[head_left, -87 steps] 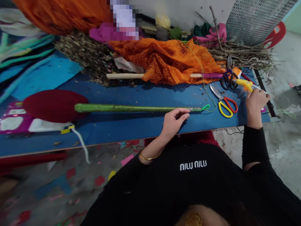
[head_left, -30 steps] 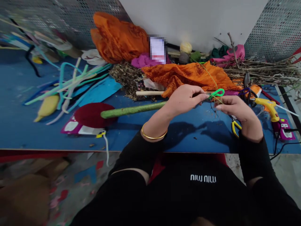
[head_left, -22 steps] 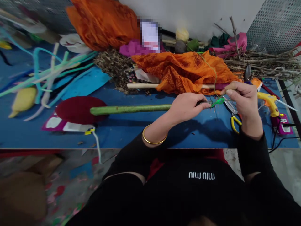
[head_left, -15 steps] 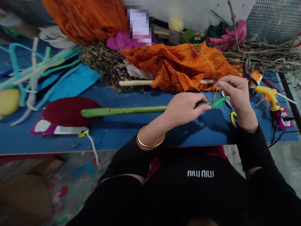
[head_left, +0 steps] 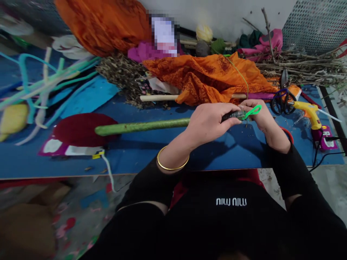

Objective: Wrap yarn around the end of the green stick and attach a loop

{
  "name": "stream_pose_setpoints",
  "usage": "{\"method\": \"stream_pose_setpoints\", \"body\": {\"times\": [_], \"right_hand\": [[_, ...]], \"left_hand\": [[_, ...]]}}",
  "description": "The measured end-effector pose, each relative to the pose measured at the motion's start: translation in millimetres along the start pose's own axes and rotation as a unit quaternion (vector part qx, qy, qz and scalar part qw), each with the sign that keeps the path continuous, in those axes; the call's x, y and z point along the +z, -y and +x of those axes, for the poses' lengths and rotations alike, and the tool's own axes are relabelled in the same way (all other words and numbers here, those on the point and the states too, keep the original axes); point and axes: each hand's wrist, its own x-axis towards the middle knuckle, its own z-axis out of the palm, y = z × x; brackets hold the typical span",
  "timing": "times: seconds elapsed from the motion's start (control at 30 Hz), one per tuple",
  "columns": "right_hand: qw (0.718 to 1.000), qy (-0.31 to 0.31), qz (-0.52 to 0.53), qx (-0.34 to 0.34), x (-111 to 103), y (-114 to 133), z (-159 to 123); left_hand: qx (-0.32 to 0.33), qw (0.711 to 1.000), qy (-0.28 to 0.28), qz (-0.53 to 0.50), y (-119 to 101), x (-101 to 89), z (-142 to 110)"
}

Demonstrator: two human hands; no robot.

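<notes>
My left hand (head_left: 210, 121) is closed round the right end of a long green-wrapped stick (head_left: 141, 126), holding it just above the blue table (head_left: 135, 155). The stick's far end reaches a dark red felt disc (head_left: 80, 128). A bright green loop (head_left: 252, 111) sticks out of the stick's dark wound tip. My right hand (head_left: 257, 113) is closed right beside that tip, fingers pinched at the loop and the thin green cord (head_left: 241, 77) that runs up over the orange cloth (head_left: 214, 77).
A yellow glue gun (head_left: 307, 110) and dark scissors (head_left: 282, 101) lie at the right, with a cable near the table edge. A wooden dowel (head_left: 159, 98), dry twigs (head_left: 298, 66), dried plant bits (head_left: 121, 74) and felt strips (head_left: 48, 85) crowd the back and left.
My right hand left the glue gun, came to the stick's tip, lifted the green cord and has now dropped back beside the loop. My left hand picked the stick up off the table.
</notes>
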Motion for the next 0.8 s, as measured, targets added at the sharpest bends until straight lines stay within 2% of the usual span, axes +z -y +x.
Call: {"method": "stream_pose_setpoints", "body": {"times": [0.1, 0.27, 0.33, 0.4, 0.47, 0.53, 0.6, 0.67, 0.8], "right_hand": [[0.992, -0.001, -0.13, -0.01, -2.7, 3.0, -2.7], [0.95, 0.083, -0.302, -0.004, -10.4, 11.7, -12.4], [0.937, 0.098, -0.332, -0.041, -12.3, 16.3, -19.4], [0.929, 0.106, -0.336, -0.112, -12.7, 21.4, -26.8], [0.927, 0.077, -0.303, -0.206, -11.5, 25.9, -32.7], [0.927, 0.009, -0.238, -0.289, -9.1, 28.6, -35.7], [0.932, -0.052, -0.152, -0.325, -6.2, 28.7, -35.2], [0.946, -0.068, -0.04, -0.314, -3.1, 26.3, -31.8], [0.958, -0.043, 0.163, -0.232, 2.9, 21.3, -23.3]], "left_hand": [[0.006, 0.999, -0.033, 0.001, 6.9, 3.3, 6.4], [0.007, 1.0, -0.03, -0.005, 14.7, 6.4, 20.6], [-0.007, 1.0, -0.029, -0.004, 16.6, 7.0, 24.4], [-0.015, 0.999, -0.031, 0.007, 19.2, 8.7, 27.1], [-0.016, 0.999, -0.033, 0.02, 22.8, 11.7, 28.8], [-0.018, 0.999, -0.03, 0.032, 26.2, 15.2, 29.5], [-0.021, 0.999, -0.026, 0.042, 28.2, 18.0, 29.1], [-0.025, 0.998, -0.023, 0.048, 28.5, 19.3, 27.9], [-0.022, 0.998, -0.017, 0.049, 28.7, 20.7, 25.7]]}}
